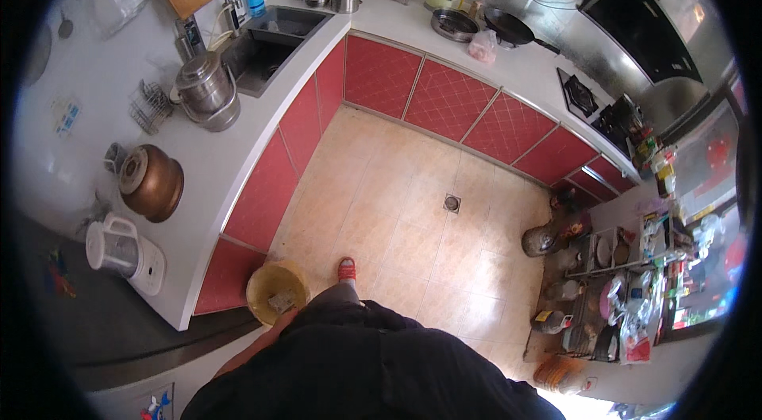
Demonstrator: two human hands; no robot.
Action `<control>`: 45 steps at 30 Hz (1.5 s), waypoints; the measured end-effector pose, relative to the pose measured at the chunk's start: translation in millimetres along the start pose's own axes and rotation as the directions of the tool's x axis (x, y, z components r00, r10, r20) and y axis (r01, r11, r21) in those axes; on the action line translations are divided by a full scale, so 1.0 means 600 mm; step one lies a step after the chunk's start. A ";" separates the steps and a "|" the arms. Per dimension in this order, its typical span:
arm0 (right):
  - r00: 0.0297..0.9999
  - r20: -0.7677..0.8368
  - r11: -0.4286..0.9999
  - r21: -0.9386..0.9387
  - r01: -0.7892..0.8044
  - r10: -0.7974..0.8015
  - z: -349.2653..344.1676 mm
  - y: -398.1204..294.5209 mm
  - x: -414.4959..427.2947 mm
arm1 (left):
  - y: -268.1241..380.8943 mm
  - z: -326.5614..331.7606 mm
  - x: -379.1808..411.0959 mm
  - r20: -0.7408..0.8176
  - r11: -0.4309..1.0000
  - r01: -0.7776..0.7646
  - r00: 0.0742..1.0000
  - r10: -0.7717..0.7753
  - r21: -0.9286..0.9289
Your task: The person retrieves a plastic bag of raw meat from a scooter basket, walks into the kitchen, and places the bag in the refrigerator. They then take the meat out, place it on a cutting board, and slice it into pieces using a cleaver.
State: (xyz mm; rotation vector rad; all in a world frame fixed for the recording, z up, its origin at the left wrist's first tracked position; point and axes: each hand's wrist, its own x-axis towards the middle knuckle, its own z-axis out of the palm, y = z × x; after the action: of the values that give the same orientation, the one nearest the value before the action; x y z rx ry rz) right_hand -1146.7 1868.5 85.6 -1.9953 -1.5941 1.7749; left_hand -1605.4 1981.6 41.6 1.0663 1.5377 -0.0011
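Observation:
My left hand (287,320) is low in the picture, at the near rim of a yellow round bin (259,284) on the floor. The forearm and dark clothing partly hide it, and its fingers cannot be made out. Inside the bin, close to that hand, is a small pale crumpled item (282,301); whether the hand touches it is unclear. My right hand is out of view. Before me stretches a tan tiled floor (393,241), with one red slipper (346,269) on my foot.
Red-fronted cabinets (381,77) under a white countertop (238,152) bend around the left and far sides. A steel pot (208,92) stands near the dark sink (262,65). On the right, a cluttered shelf rack (619,265) borders the floor. A square drain (452,203) lies mid-floor.

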 end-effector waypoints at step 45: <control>0.740 -0.372 0.781 0.061 0.621 -0.560 -1.580 -0.967 0.740 | 1.070 -0.408 0.846 -0.324 0.923 -0.366 0.893 0.312 -0.121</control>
State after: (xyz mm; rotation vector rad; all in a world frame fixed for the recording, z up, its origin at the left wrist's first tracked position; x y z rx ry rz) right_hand -886.8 2978.9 448.8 -1.3725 -1.6267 1.2036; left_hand -1344.3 2794.6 64.4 1.2177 1.5614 0.5568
